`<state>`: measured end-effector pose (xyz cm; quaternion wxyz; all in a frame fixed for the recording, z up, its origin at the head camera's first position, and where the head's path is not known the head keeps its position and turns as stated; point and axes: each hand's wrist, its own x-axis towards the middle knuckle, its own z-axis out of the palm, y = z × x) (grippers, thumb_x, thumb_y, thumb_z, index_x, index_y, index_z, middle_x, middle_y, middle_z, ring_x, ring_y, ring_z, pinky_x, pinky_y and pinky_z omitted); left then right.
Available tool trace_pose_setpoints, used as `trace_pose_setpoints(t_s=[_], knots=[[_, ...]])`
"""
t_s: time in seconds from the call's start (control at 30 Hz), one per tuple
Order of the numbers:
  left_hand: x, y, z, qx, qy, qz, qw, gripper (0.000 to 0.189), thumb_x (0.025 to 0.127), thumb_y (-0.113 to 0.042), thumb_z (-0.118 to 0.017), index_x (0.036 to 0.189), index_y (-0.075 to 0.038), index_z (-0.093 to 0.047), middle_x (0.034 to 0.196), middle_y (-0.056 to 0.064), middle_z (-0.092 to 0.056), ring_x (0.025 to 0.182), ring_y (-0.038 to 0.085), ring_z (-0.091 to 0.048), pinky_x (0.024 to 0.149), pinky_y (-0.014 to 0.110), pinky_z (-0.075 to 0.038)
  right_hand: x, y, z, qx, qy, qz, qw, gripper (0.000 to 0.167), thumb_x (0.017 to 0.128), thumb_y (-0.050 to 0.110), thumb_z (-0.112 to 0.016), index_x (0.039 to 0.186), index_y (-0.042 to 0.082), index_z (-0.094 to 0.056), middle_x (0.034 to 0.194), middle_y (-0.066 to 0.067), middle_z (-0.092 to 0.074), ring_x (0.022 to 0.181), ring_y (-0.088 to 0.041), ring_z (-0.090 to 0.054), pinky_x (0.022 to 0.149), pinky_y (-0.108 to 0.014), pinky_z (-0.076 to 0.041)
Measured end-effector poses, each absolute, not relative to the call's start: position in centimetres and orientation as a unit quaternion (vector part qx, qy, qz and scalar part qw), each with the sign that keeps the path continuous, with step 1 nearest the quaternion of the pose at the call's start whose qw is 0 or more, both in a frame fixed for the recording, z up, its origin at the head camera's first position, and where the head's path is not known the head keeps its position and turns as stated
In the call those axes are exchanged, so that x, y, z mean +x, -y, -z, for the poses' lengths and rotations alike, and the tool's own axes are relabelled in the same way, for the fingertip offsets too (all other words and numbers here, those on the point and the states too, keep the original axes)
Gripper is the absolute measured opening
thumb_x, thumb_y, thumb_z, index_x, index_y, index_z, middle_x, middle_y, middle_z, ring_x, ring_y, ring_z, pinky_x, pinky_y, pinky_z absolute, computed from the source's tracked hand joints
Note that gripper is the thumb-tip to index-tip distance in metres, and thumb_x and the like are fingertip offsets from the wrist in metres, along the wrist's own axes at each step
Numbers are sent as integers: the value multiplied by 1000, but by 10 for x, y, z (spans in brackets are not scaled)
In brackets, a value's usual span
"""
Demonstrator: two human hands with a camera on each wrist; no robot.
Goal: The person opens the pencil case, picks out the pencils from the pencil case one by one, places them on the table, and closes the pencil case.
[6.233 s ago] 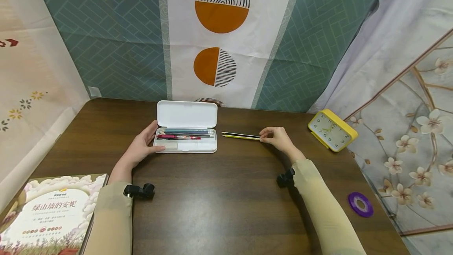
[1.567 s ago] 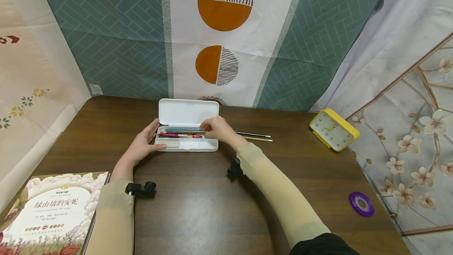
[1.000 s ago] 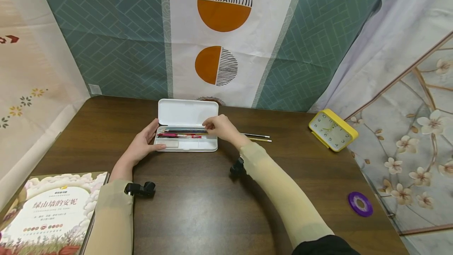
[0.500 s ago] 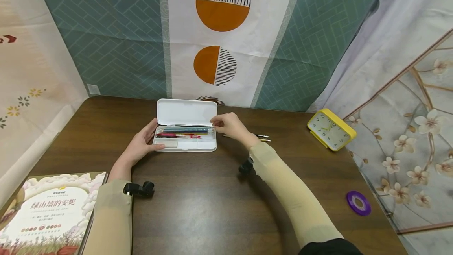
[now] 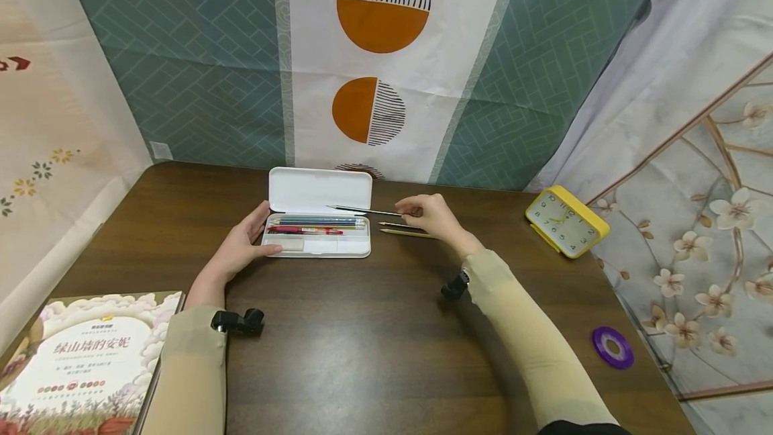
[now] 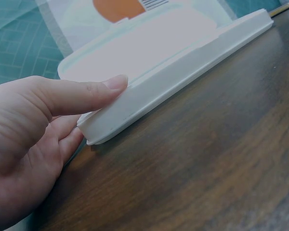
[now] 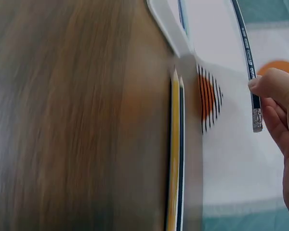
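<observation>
A white pencil case lies with its lid raised at the back. Inside are several blue pencils, a red pen and a whitish block. My left hand grips the case's left end, thumb over the front rim and fingers at the side. Just right of the case, my right hand pinches a dark pencil near its eraser end, its tip pointing left in front of the lid. Below that hand, a yellow pencil and a black pencil lie side by side on the table.
A yellow clock stands at the table's right back. Nearer on the right lies a purple tape roll. A book lies at the front left, beside the left forearm. Patterned cloth hangs behind the wooden table.
My right hand has lifted the dark pencil out of the case and carried it right, past the case's end. The left hand has stayed on the case.
</observation>
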<state>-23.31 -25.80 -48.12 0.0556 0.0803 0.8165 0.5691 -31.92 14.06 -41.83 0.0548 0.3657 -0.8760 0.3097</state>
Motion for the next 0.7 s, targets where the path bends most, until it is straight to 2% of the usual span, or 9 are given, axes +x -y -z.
trace_pose_setpoints(t_s=[0.1, 0.2, 0.3, 0.47, 0.6, 0.7], knots=[[-233, 257, 480, 80, -817, -569, 56, 103, 85, -12, -76, 159, -11, -4, 165, 11, -8, 151, 31, -13, 112, 7, -22, -319, -158, 420, 345, 882, -319, 34, 24, 85, -5, -69, 108, -5, -72, 94, -14, -75, 84, -25, -71, 73, -33, -60], [-233, 257, 480, 80, -816, -569, 55, 103, 85, -12, -76, 159, -10, -4, 165, 12, -8, 151, 32, -12, 120, 24, -20, -320, -174, 421, 325, 890, -318, 12, 25, 85, -4, -69, 110, -4, -71, 95, -14, -75, 85, -25, -71, 74, -34, -59], [-233, 257, 480, 80, -814, -572, 55, 103, 85, -12, -76, 159, -11, -4, 165, 13, -8, 151, 32, -12, 122, 39, -18, -320, -190, 423, 309, 896, -318, -4, 25, 86, -4, -68, 111, -5, -71, 95, -15, -74, 85, -25, -70, 74, -34, -59], [-234, 256, 481, 78, -813, -574, 54, 103, 85, -12, -77, 159, -11, -5, 164, 14, -8, 151, 33, -12, 121, 45, -17, -321, -212, 427, 286, 902, -322, -21, 25, 85, -5, -68, 110, -4, -72, 92, -13, -75, 83, -23, -69, 70, -27, -57], [-234, 256, 481, 76, -815, -571, 56, 103, 85, -13, -76, 159, -11, -5, 165, 13, -8, 151, 33, -12, 121, 45, -16, -322, -225, 431, 273, 904, -328, -37, 25, 84, -6, -67, 108, -5, -72, 89, -14, -75, 78, -21, -69, 62, -21, -53], [-234, 257, 480, 74, -817, -569, 59, 103, 85, -13, -76, 159, -11, -4, 165, 11, -8, 151, 32, -11, 121, 45, -16, -322, -234, 435, 265, 902, -336, -51, 25, 83, -6, -68, 108, -6, -72, 89, -15, -75, 77, -20, -69, 61, -18, -52]])
